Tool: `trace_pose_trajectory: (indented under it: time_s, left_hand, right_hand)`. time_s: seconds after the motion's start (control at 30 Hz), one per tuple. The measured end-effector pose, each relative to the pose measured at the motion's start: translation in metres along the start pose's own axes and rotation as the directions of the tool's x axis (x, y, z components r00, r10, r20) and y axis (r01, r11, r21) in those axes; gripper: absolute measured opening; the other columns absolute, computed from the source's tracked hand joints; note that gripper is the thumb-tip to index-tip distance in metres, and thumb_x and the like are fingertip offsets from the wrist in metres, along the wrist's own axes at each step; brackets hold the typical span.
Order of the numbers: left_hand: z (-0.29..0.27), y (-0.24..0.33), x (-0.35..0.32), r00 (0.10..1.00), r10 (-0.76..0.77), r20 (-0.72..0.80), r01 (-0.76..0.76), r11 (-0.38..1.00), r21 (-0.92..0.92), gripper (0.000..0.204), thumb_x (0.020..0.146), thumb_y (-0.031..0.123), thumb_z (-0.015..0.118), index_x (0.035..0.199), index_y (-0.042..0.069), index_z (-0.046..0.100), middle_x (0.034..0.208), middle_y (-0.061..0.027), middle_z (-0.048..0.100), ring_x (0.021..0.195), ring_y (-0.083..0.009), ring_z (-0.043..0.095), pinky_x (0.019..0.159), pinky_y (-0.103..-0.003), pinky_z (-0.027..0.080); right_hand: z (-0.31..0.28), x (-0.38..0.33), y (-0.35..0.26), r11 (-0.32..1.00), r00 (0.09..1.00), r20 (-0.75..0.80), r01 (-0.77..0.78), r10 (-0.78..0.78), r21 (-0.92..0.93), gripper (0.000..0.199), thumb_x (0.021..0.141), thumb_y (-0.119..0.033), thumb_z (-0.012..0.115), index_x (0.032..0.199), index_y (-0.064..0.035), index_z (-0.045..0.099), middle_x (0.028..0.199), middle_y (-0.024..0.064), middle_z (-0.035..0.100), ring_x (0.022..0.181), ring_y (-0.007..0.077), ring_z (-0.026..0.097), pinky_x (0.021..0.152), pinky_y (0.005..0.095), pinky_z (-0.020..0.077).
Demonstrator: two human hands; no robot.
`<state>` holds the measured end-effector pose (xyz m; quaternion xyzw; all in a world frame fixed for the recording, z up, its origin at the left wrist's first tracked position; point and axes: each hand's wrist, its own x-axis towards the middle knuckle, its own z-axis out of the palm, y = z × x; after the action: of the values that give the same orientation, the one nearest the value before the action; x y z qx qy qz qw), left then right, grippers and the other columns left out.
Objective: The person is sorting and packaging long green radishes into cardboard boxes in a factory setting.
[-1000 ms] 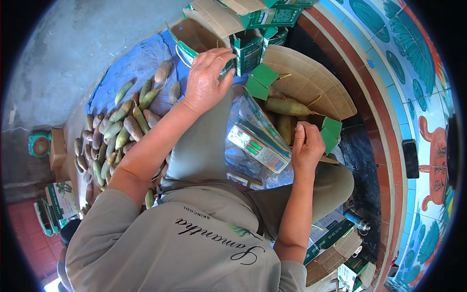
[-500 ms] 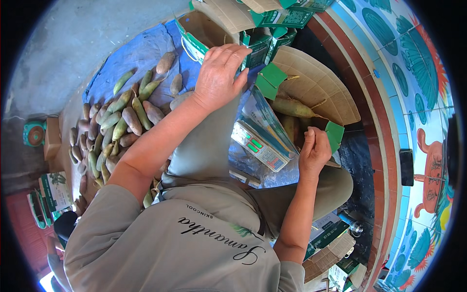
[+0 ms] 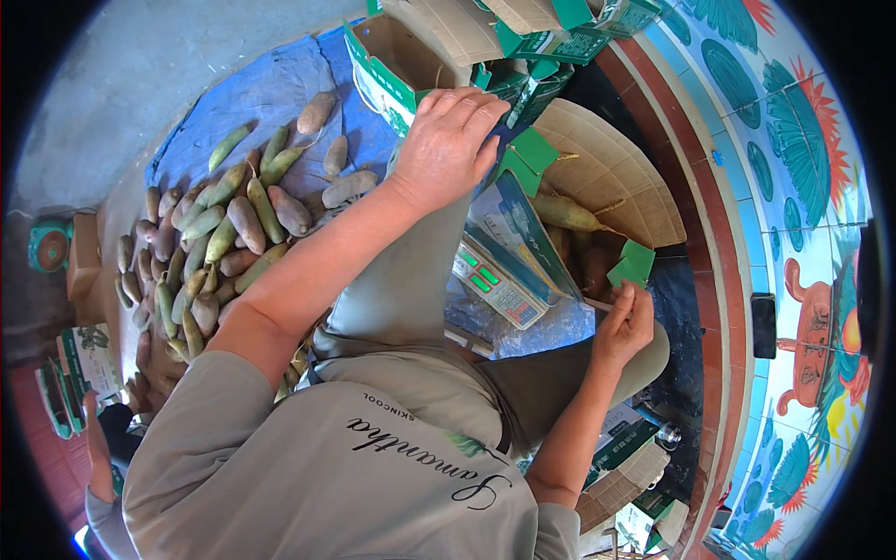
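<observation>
Pile of long roots (image 3: pixel 219 238) lay on blue tarp (image 3: pixel 271 89) at left. Left hand (image 3: pixel 446 145) rested flat, fingers spread, on edge of green-and-white box (image 3: pixel 392 70) — no grasp. Scale (image 3: pixel 499 280) sat btwn. Right hand (image 3: pixel 623 327) pinched green flap (image 3: pixel 630 266) of open carton (image 3: pixel 611 177) w/ roots inside

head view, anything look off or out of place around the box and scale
Nothing is clearly spilled or damaged. The digital scale sits tilted against the open carton, under clear plastic. The left hand rests on a green flap; the right hand pinches another. Loose tubers lie heaped on the blue tarp.
</observation>
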<state>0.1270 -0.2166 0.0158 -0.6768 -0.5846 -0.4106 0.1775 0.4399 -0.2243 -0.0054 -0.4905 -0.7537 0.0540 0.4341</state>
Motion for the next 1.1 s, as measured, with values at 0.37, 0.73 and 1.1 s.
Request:
trace_pose_trajectory:
  time_s: [0.37, 0.73, 1.1]
  left_hand:
    - [0.007, -0.005, 0.000, 0.999, -0.025, -0.031, 0.024, 1.000, -0.006, 0.039, 0.073, 0.011, 0.069, 0.110, 0.005, 0.058, 0.105, -0.0116, 0.062, 0.108, -0.0290, 0.055, 0.096, -0.043, 0.039]
    - [0.018, 0.005, 0.006, 1.000, 0.018, -0.001, -0.018, 0.999, -0.052, 0.038, 0.072, 0.009, 0.070, 0.108, 0.004, 0.060, 0.104, -0.0117, 0.063, 0.105, -0.0293, 0.057, 0.093, -0.043, 0.041]
    - [0.023, 0.014, 0.008, 0.986, 0.091, 0.141, -0.091, 0.996, -0.008, 0.035, 0.077, 0.011, 0.066, 0.111, 0.005, 0.061, 0.106, -0.0128, 0.063, 0.107, -0.0304, 0.056, 0.095, -0.043, 0.039]
  right_hand:
    - [-0.074, 0.000, 0.011, 0.968, 0.976, -0.198, -0.131, 0.088, -0.214, 0.021, 0.097, -0.016, 0.052, 0.091, 0.0002, 0.064, 0.078, 0.0103, 0.065, 0.067, 0.0181, 0.063, 0.062, 0.0290, 0.0511]
    - [-0.143, -0.035, 0.059, 0.883, 0.847, -0.462, -0.405, 0.264, -0.237, 0.026, 0.097, -0.023, 0.052, 0.090, 0.0000, 0.064, 0.071, 0.0060, 0.061, 0.065, 0.0128, 0.057, 0.060, 0.0288, 0.0469]
    - [-0.149, -0.144, 0.117, 0.579, 0.876, -0.307, -0.477, 0.371, -0.662, 0.017, 0.082, -0.016, 0.065, 0.096, -0.0055, 0.062, 0.095, 0.0140, 0.063, 0.088, 0.0342, 0.060, 0.078, 0.0430, 0.0479]
